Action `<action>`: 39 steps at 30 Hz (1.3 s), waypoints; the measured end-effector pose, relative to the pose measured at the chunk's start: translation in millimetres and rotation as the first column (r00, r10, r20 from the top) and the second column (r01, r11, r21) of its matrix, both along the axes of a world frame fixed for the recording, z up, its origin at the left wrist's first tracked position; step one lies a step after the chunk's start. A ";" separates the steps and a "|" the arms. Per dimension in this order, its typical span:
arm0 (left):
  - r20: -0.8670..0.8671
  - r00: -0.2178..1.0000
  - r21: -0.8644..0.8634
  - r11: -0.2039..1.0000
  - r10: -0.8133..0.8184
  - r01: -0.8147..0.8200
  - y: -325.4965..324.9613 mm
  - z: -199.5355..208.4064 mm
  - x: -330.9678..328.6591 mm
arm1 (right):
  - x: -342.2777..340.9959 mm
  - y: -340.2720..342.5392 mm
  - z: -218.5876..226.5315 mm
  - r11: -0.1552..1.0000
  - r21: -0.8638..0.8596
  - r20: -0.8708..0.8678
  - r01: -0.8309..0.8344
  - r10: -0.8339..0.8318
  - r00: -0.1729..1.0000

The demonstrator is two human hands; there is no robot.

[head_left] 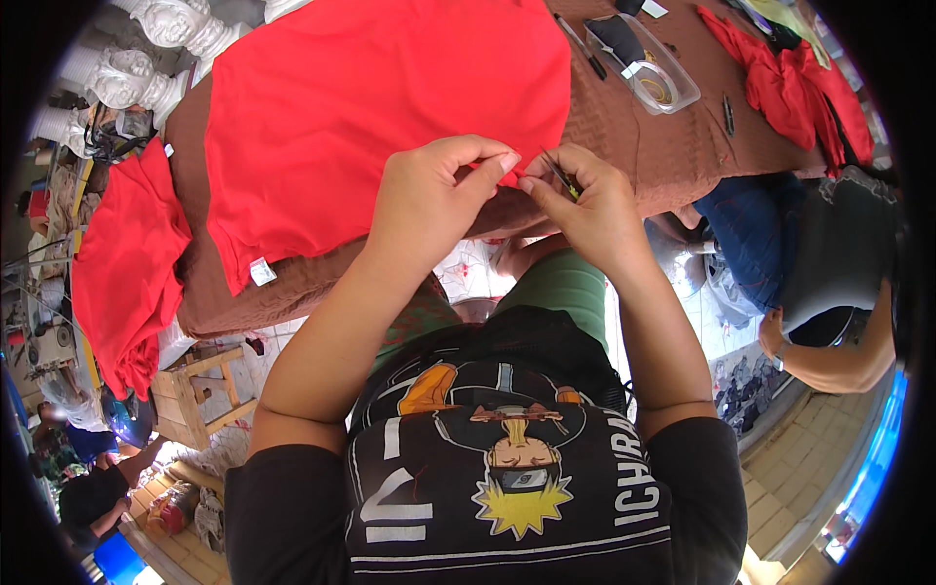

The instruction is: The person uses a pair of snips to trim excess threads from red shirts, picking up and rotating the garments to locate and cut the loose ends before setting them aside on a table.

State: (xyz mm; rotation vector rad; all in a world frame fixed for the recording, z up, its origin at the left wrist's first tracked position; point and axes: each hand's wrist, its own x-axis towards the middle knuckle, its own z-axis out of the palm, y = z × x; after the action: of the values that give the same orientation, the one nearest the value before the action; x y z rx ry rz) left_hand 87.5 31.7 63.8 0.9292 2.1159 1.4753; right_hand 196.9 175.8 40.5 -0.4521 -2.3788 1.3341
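Note:
A large red cloth (390, 107) lies spread over the brown-covered table (663, 156), with a small white label (261, 271) at its near left corner. My left hand (439, 190) is closed, pinching the cloth's near right edge between thumb and forefinger. Close beside it, my right hand (590, 200) is also closed. What look like small thread snips (563, 177) sit in its fingers, thin dark blades pointing up and away. The right thumb and fingertip meet at the same bit of red cloth; whether they grip it is partly hidden.
Past my right hand are a black pen (582, 47), a clear plastic box (673, 88) and more red cloth (809, 88). Another red piece (132, 263) hangs off the left side. A co-worker's arm (843, 361) is at the right; white balusters (136, 78) stand far left.

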 end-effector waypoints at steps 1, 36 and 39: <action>0.026 1.000 -0.004 1.000 -0.006 0.006 -1.1 1.4 -1.7 | 0.4 0.6 0.1 1.000 0.009 -0.009 -0.006 0.006 1.000; 0.160 0.984 0.101 0.993 -0.074 0.058 -7.9 1.2 -5.5 | 7.3 8.6 15.0 0.966 -0.010 -0.111 -0.259 0.257 0.960; 0.171 0.982 0.114 0.992 -0.077 0.058 -7.6 -0.5 -5.9 | 6.9 6.8 13.7 0.968 0.012 -0.123 -0.250 0.249 0.961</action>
State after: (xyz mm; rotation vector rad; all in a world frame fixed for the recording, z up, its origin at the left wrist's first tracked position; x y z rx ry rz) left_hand 81.6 24.1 63.3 0.8657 1.8778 1.5888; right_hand 203.8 182.6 54.2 -0.0667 -2.3895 1.4270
